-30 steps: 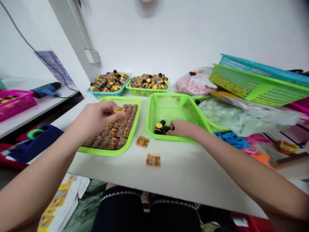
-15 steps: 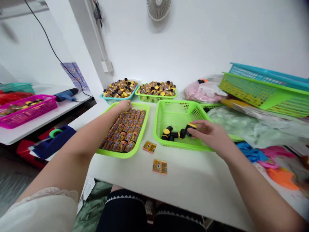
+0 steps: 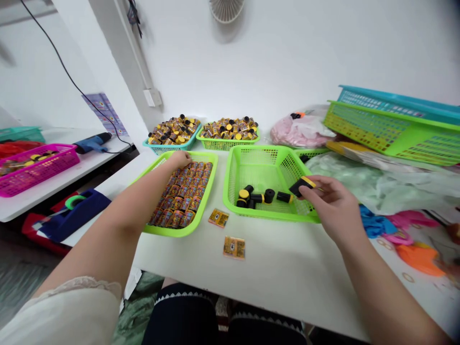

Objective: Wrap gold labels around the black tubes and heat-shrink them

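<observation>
The right hand (image 3: 336, 207) is narrowed around a black cylinder (image 3: 301, 187) with a yellow band, pinching it between thumb and fingers just above the right side of a green mesh basket (image 3: 258, 149). Inside that basket, five more black cylinders (image 3: 253, 196) lie in a loose line, some showing yellow ends. The left hand (image 3: 180, 159) is curled, its fingertips (image 3: 187, 158) at the far end of rows of labelled bottles (image 3: 179, 194) packed tightly in a shallow green tray (image 3: 207, 201). Whether it grips one cannot be told from here.

Two small printed cards (image 3: 218, 218) (image 3: 234, 247) lie on the white surface (image 3: 287, 273) just in front of the basket and tray, one nearer the person than the other. Beyond them sit a teal basket (image 3: 155, 146) and a green basket (image 3: 227, 145), both heaped with bottles. To the right are a pink bag (image 3: 300, 134), a clear plastic sheet (image 3: 377, 182), blue gloves (image 3: 373, 223) and two stacked baskets (image 3: 391, 134), green on teal, tilted up against the pile.

On a separate table at the left stand a magenta basket (image 3: 36, 171) and a blue hot-air tool (image 3: 92, 143). Below it is a tape dispenser (image 3: 75, 214) — dark blue, with a green roll.
</observation>
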A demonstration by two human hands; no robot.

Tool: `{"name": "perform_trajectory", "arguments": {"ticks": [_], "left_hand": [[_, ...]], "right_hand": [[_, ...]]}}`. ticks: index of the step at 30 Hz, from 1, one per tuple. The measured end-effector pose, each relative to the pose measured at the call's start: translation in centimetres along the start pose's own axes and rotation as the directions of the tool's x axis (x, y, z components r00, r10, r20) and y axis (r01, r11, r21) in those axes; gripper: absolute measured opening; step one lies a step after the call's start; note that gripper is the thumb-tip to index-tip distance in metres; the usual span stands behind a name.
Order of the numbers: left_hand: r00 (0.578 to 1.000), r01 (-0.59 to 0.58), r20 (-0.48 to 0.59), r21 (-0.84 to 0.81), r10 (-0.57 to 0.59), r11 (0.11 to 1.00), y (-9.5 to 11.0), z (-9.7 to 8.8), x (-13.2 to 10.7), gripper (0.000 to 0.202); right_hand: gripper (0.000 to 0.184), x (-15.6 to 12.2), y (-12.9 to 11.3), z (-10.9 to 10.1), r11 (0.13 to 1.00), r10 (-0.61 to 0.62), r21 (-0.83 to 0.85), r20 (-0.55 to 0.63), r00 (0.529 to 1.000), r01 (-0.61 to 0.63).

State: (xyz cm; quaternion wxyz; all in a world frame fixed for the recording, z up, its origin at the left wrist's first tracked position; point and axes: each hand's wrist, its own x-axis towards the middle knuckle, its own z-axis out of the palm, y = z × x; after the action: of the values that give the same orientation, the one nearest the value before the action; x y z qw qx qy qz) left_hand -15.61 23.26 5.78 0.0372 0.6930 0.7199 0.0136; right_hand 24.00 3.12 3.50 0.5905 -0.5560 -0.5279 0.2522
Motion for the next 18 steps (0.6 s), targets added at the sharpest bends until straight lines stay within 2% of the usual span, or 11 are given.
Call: {"name": "perform_trajectory", "arguments": {"ticks": [7,9,12,14,16,17,18], "left_hand": [[1.0,-0.007,-0.019,0.022,0.008,1.0,-0.2,0.5,-0.2,0.03],[1.0,-0.011,-0.023,0.036,0.012,0.999,0.0,0.0,-0.2,0.034],[0.997,-0.038,-0.064,0.058,0.042,0.998,0.7,-1.8,-0.8,0.04],[0.988,-0.077,-0.13,0.072,0.086,0.994,1.8,-3.2,-2.8,0.043],[0.959,-0.156,-0.225,0.098,0.174,0.983,3.5,-4.0,-7.1,0.044],[0.927,-0.219,-0.283,0.12,0.245,0.968,4.6,-3.9,-10.0,0.043],[0.856,-0.337,-0.347,0.185,0.382,0.923,5.7,-3.3,-13.2,0.043]], "right_hand": [[0.037,-0.3,0.1,0.2,0.999,-0.038,-0.036,0.036,0.999,0.039],[0.036,-0.4,0.1,0.3,0.998,-0.05,-0.041,0.05,0.998,0.052],[0.036,-0.4,0.1,0.2,0.997,-0.049,-0.051,0.043,0.998,0.051],[0.038,-0.4,0.0,0.1,0.997,-0.055,-0.054,-0.003,0.998,0.055],[0.041,-0.5,0.1,-0.1,0.995,-0.091,-0.05,-0.051,0.995,0.089],[0.041,-0.6,0.1,-0.1,0.991,-0.125,-0.048,-0.062,0.99,0.122],[0.041,-0.7,0.1,-0.2,0.985,-0.17,-0.046,-0.064,0.983,0.168]]}}
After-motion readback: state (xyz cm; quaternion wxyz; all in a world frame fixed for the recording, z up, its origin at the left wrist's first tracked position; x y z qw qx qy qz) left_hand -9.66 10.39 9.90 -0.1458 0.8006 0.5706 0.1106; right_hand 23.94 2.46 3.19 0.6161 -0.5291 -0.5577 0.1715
